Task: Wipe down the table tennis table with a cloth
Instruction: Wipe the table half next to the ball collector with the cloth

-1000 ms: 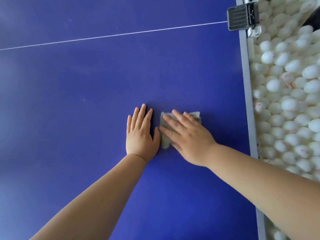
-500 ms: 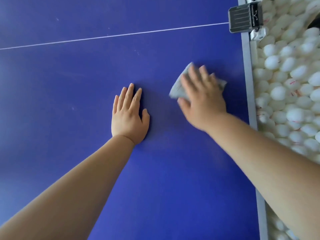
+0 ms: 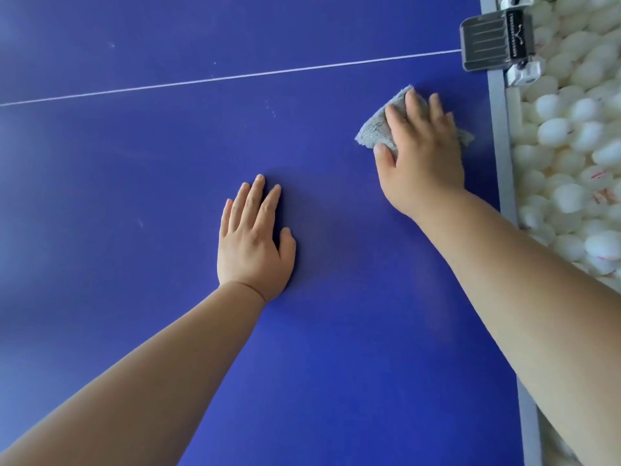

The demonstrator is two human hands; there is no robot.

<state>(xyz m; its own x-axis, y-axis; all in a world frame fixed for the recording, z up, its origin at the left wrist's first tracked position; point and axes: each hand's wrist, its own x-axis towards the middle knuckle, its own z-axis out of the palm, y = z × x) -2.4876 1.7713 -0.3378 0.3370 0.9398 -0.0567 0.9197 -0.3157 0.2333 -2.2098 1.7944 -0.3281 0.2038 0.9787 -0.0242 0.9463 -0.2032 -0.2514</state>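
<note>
The blue table tennis table [image 3: 134, 183] fills the view, with a thin white line running across its far part. A small grey cloth [image 3: 376, 131] lies on the table near its right edge. My right hand [image 3: 420, 153] presses flat on the cloth with straight fingers and covers most of it; cloth corners stick out at the left and right. My left hand [image 3: 252, 240] rests flat on the bare table, palm down, to the lower left of the cloth.
A grey rim [image 3: 500, 136] marks the table's right edge. Beyond it lie several white balls [image 3: 571, 136] packed together. A dark net clamp [image 3: 494, 42] sits on the edge at the top right.
My right hand slid the cloth from beside my left hand away and to the right, toward the table's edge. My left hand stayed flat on the table.
</note>
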